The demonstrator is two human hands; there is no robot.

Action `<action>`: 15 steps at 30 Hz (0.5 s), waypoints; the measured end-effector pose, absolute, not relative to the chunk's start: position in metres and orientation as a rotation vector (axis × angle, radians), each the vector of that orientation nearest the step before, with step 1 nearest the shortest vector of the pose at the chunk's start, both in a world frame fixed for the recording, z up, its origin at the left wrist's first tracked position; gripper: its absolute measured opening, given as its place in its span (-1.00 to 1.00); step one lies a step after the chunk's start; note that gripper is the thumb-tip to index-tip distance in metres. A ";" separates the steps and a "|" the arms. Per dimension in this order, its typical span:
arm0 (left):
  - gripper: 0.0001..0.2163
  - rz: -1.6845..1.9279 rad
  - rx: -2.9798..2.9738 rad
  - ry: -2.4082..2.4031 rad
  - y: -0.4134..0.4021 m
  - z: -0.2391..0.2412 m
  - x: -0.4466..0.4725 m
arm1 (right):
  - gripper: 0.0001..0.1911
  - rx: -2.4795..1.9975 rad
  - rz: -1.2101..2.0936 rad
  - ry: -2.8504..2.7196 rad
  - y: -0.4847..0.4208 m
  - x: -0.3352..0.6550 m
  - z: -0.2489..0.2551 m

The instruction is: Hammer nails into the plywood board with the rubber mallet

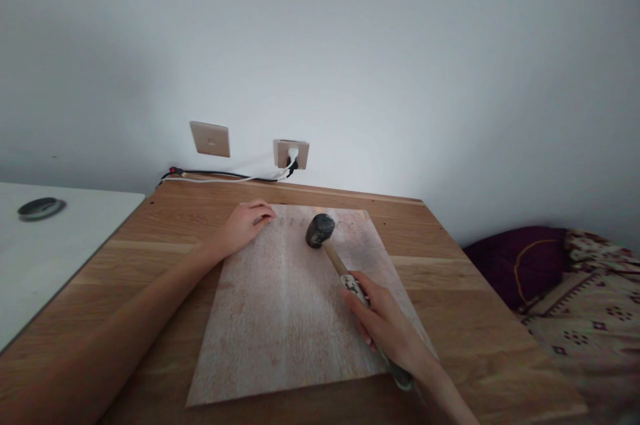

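Note:
A light, whitish wooden board point(280, 318) lies flat under both hands. My right hand point(383, 318) is wrapped round the handle of a hammer point(320, 230), which has a blunt black head and a worn, partly white handle. The head is over the far part of the board; whether it touches is unclear. At the board's far left corner, my left hand point(250, 221) has its fingers bent and pressed together. What they pinch, if anything, is too small to make out. Several small nails point(291, 221) appear in a row along the far edge, between my left hand and the hammer head.
The board rests on a wooden tabletop point(450, 305) against a white wall. At the back are cables point(225, 178) and a socket point(303, 155) with a plug. A white table point(65, 258) with a round dish point(40, 207) stands left; patterned fabric point(590, 318) lies right.

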State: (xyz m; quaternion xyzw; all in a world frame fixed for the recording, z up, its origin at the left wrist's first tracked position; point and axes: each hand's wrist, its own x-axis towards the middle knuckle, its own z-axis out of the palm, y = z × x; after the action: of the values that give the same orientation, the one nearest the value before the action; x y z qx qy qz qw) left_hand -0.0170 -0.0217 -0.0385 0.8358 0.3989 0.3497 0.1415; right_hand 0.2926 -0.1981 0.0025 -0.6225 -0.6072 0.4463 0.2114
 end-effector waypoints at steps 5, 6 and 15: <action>-0.84 1.056 2.385 1.149 -0.024 -0.041 -0.017 | -0.68 -1.737 1.238 -1.694 -0.198 0.293 0.002; -0.85 1.066 2.380 1.150 -0.025 -0.041 -0.017 | -0.66 -1.739 1.240 -1.688 -0.198 0.293 0.002; -0.82 1.076 2.315 1.161 -0.025 -0.039 -0.016 | -0.61 -1.748 1.244 -1.672 -0.199 0.291 0.004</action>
State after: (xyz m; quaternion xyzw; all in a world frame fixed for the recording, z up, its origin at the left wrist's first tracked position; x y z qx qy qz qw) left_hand -0.0158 -0.0247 -0.0390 0.8138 0.4081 0.3782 0.1678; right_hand 0.2912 -0.1989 0.0039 -0.6285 -0.6010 0.4473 0.2091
